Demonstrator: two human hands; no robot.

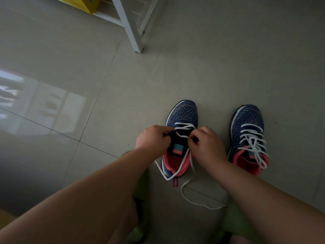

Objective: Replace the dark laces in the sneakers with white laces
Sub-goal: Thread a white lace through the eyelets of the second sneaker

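Note:
Two navy knit sneakers with pink lining stand on the tiled floor. The right sneaker (248, 124) is fully laced with a white lace (253, 143). The left sneaker (182, 113) has a white lace (182, 128) crossed through its front eyelets only; its loose ends trail over the heel onto the floor (193, 201). My left hand (153, 138) pinches the shoe's left eyelet edge and lace. My right hand (207, 143) grips the lace at the right eyelet edge. No dark lace is in view.
A white metal frame leg (135, 39) stands on the floor beyond the shoes, with a yellow box (86, 4) behind it. Green slippers (137, 233) sit under my forearms at the bottom. Grey floor tiles (70, 103) spread to the left.

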